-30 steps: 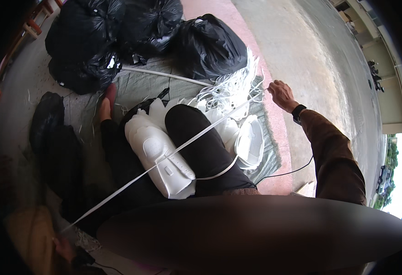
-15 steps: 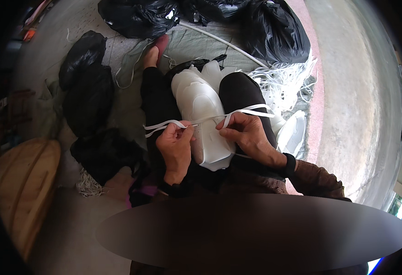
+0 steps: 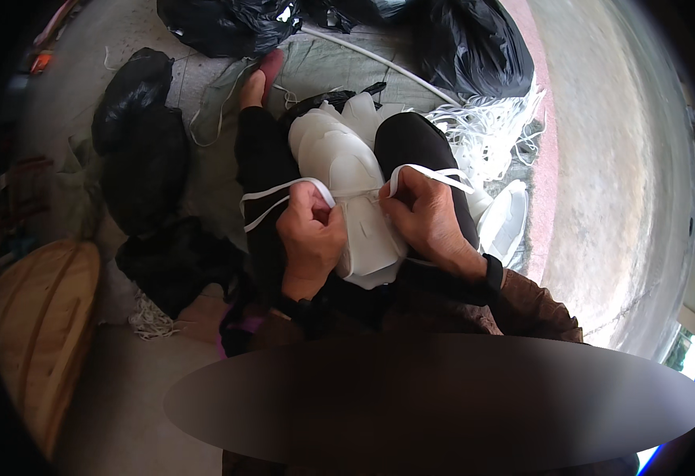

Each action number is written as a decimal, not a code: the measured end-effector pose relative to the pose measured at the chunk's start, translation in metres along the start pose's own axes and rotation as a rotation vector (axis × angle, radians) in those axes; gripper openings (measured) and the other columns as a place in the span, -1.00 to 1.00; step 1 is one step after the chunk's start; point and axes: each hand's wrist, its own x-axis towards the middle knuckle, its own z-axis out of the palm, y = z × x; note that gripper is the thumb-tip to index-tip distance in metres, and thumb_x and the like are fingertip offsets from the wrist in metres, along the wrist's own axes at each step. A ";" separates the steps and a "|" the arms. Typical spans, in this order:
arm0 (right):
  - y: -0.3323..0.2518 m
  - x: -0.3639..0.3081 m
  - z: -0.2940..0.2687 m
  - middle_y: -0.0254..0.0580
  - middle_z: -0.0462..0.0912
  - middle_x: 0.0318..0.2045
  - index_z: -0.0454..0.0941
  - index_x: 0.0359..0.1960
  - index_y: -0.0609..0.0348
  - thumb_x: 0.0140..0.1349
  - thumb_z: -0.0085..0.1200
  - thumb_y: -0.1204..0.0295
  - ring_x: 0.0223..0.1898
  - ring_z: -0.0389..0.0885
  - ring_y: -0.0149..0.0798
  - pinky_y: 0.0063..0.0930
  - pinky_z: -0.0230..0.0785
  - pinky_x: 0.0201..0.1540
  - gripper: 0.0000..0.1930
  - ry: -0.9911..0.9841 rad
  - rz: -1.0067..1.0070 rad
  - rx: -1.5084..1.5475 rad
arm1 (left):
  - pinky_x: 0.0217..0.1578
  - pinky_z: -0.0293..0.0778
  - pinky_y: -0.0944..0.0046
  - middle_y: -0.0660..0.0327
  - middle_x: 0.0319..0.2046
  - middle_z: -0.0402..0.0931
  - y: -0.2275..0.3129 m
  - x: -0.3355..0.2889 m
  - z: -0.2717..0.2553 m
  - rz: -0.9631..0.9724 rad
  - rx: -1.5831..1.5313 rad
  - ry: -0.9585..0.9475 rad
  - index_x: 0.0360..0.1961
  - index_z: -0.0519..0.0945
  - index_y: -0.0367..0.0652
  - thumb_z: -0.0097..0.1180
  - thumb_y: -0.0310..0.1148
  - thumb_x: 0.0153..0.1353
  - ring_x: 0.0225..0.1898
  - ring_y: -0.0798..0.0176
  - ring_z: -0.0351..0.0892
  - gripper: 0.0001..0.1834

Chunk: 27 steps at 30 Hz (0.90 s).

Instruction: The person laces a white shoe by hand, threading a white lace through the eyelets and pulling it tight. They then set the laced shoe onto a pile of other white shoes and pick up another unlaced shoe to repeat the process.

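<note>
Far left: a woven basket (image 3: 34, 333) lies on the ground, with black bags (image 3: 137, 151) heaped just beside it. None of it is touched.

Your left hand (image 3: 309, 234) sits over your left thigh, fingers curled shut on one end of a flat white strap (image 3: 280, 194). The strap loops out to the left across the dark trouser leg and comes back to the fist, so the slack hangs clear of the stack.

Between your knees lies a stack of white moulded plastic pieces (image 3: 347, 170), nested one over another and running away from you toward your bare foot (image 3: 256, 79). Judged from the pose, the legs act as a clamp: they keep the stack from sliding while both hands work.

Your right hand (image 3: 423, 222) rests against the right side of the stack, fingers closed on the other strap end (image 3: 430, 173), which arcs over the right knee. The two fists nearly meet at the near end of the stack, where the strap crosses it; whether a knot is formed there cannot be told, as the fingers hide it.

Right of the knee: another white moulded piece (image 3: 506, 226) lies on the green mat (image 3: 315, 71), and beyond it a loose tangle of white straps (image 3: 498, 131), within reach. Larger black bags (image 3: 466, 47) sit at the top.
</note>
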 end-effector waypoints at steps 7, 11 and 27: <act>0.010 0.009 0.009 0.00 0.62 -0.51 0.52 -0.39 0.26 0.01 0.23 0.64 -0.44 0.65 -0.05 -0.30 0.49 -0.31 -0.85 0.041 0.008 -0.064 | -0.31 0.52 0.11 0.07 -0.38 0.52 0.017 -0.012 -0.007 0.041 0.219 -0.079 -0.10 0.38 -0.25 0.34 -0.50 -0.11 -0.35 0.02 0.58 -0.49; 0.019 0.010 0.013 0.01 0.60 -0.50 0.48 -0.38 0.24 -0.01 0.22 0.66 -0.40 0.65 0.05 -0.26 0.49 -0.29 -0.82 0.046 -0.040 -0.106 | -0.12 0.51 0.03 0.00 -0.19 0.47 0.042 -0.027 -0.016 -0.020 0.557 -0.291 0.00 0.34 -0.22 0.36 -0.45 -0.17 -0.11 -0.09 0.56 -0.34; -0.013 0.070 0.001 -0.01 0.65 -0.36 0.47 -0.28 0.19 -0.20 0.26 0.63 -0.27 0.68 0.13 -0.12 0.54 -0.24 -0.64 -0.407 -0.676 -0.430 | -0.52 0.37 0.29 0.21 -0.67 0.41 0.006 0.018 -0.010 -0.005 0.184 -0.122 -0.12 0.32 -0.23 0.11 -0.69 -0.09 -0.64 0.31 0.40 -0.55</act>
